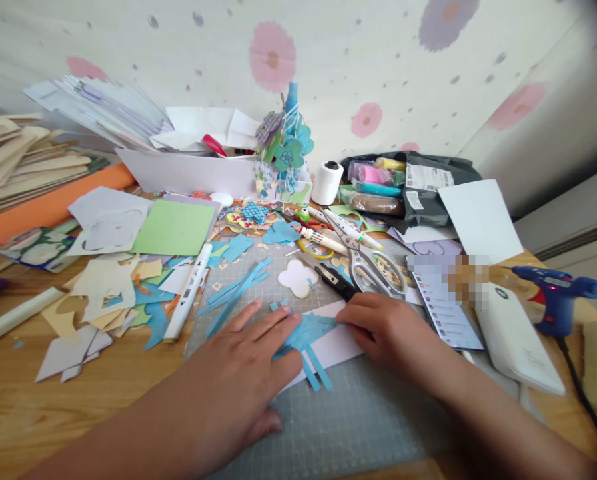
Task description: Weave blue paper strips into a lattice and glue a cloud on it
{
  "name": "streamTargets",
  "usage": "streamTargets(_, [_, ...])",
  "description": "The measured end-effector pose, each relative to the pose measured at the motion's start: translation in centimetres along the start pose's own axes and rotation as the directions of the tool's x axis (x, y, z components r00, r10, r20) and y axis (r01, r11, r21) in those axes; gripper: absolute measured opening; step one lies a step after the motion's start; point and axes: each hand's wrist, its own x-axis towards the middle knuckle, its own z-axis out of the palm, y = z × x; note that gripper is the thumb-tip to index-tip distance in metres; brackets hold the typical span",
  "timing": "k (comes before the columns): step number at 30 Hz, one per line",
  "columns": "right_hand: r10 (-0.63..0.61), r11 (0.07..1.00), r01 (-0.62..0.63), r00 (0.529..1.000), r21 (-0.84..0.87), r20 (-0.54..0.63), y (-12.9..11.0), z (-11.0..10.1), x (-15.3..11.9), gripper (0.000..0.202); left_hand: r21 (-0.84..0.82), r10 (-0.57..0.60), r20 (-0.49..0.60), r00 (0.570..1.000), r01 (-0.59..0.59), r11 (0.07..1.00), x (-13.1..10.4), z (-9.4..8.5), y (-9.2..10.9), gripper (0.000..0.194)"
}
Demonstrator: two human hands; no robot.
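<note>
My left hand (pixel 243 360) lies flat with its fingers stretched out, the fingertips pressing on a piece of crossed blue paper strips (pixel 311 331). Under the strips is a white sheet of paper (pixel 335 347), partly covered by both hands. My right hand (pixel 393 327) has its fingers curled and pinches at the right end of the blue strips. Two strip ends stick out toward me. Loose blue strips (pixel 243 290) lie beyond my left fingers. A cloud-shaped white cutout (pixel 295 277), a utility knife (pixel 339 280) and scissors (pixel 371 260) rest just past the hands.
A grey cutting mat (pixel 373 420) covers the table's middle. Paper scraps (pixel 105 287) and a white marker (pixel 188 293) lie left. On the right are a phone (pixel 443 313), a white power bank (pixel 518 340) and a blue glue gun (pixel 553 293). A thread spool (pixel 327 183) stands behind.
</note>
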Motion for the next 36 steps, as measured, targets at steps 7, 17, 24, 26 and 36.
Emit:
streamTargets(7, [0.007, 0.984, -0.008, 1.000, -0.177, -0.007, 0.1, 0.7, 0.2, 0.020, -0.010, -0.012, 0.015, 1.000, 0.012, 1.000, 0.1, -0.3, 0.2, 0.037])
streamTargets(17, [0.039, 0.999, -0.039, 0.999, -0.015, -0.014, -0.2, 0.1, 0.0, 0.023, 0.004, 0.002, -0.007, 1.000, -0.002, 1.000, 0.0, 0.1, 0.0, 0.036])
streamTargets(24, [0.055, 0.998, -0.057, 0.996, 0.030, 0.072, -0.5, -0.4, 0.0, 0.020, 0.016, 0.016, -0.035, 0.999, -0.015, 1.000, -0.1, 0.5, -0.2, 0.035])
streamTargets(26, [0.086, 0.996, -0.087, 0.994, 0.014, 0.071, -0.6, -0.3, -0.1, 0.017, 0.015, 0.018, -0.040, 0.999, -0.017, 1.000, -0.1, 0.5, -0.3, 0.034])
streamTargets(36, [0.169, 0.985, -0.170, 0.980, 0.000, 0.106, -0.7, -0.3, 0.0, 0.019, -0.003, 0.031, -0.076, 0.997, -0.031, 1.000, -0.1, 0.6, -0.5, 0.034])
